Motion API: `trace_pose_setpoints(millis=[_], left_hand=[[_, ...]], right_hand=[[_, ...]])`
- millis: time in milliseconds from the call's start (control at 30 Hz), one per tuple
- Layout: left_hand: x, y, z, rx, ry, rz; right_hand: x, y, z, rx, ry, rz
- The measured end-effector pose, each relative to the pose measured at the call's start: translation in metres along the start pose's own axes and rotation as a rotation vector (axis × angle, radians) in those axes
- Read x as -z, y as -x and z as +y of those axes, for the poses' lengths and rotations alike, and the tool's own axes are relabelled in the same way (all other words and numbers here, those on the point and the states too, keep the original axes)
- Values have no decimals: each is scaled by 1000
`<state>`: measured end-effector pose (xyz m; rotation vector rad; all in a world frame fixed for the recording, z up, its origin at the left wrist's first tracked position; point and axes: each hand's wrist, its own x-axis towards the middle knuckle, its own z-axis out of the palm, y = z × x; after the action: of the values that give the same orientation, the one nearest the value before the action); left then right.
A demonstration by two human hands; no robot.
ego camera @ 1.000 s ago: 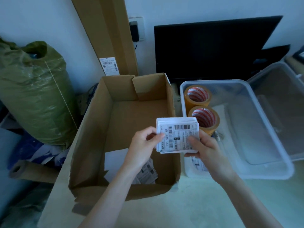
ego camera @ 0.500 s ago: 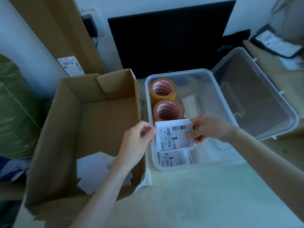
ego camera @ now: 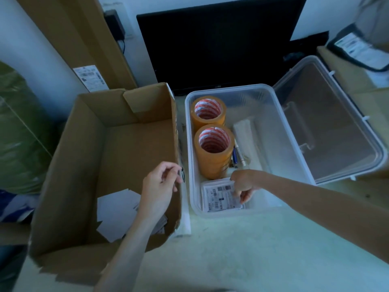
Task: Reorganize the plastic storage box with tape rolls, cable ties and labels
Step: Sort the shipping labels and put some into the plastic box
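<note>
**Label stack being set into the clear storage box**

A pale counter (ego camera: 242,249) carries the scene, with a black flat screen (ego camera: 214,43) standing against the white wall behind. The landmark is the clear, rectangular plastic storage box (ego camera: 290,131), whose hinged lid (ego camera: 328,127) lies open on its right. Inside the box, along its left wall, two stacks of amber tape rolls with red-and-white striped cores (ego camera: 213,150) stand one behind the other. In the box's near-left corner, just in front of the tape, lies the thin stack of white printed barcode labels (ego camera: 219,196).

The right hand (ego camera: 244,184) reaches into the box from its right and pinches the stack's right edge between curled fingers and thumb. The left hand (ego camera: 160,188) hovers outside the box's left wall, above the open brown cardboard carton (ego camera: 117,157), fingers loosely curled and holding nothing.

The labels are judged light, limp and apt to fan apart; they are best held as a squared stack by one edge. Whether the stack rests fully on the box floor cannot be told.
</note>
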<state>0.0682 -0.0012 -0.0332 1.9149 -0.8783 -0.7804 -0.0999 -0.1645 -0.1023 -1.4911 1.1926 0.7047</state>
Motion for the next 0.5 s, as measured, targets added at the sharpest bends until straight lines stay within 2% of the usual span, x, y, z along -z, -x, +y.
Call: trace_pose_setpoints(millis=[100, 233, 400, 500], left_hand=[[0, 1, 0, 12, 6, 3], [1, 4, 0, 5, -23, 0], [10, 5, 1, -38, -69, -15], [17, 5, 2, -64, -88, -17]], right_hand=[[1, -1, 1, -8, -24, -15], [11, 10, -4, 16, 67, 14], [27, 28, -3, 207, 73, 178], [23, 48, -5, 367, -53, 229]])
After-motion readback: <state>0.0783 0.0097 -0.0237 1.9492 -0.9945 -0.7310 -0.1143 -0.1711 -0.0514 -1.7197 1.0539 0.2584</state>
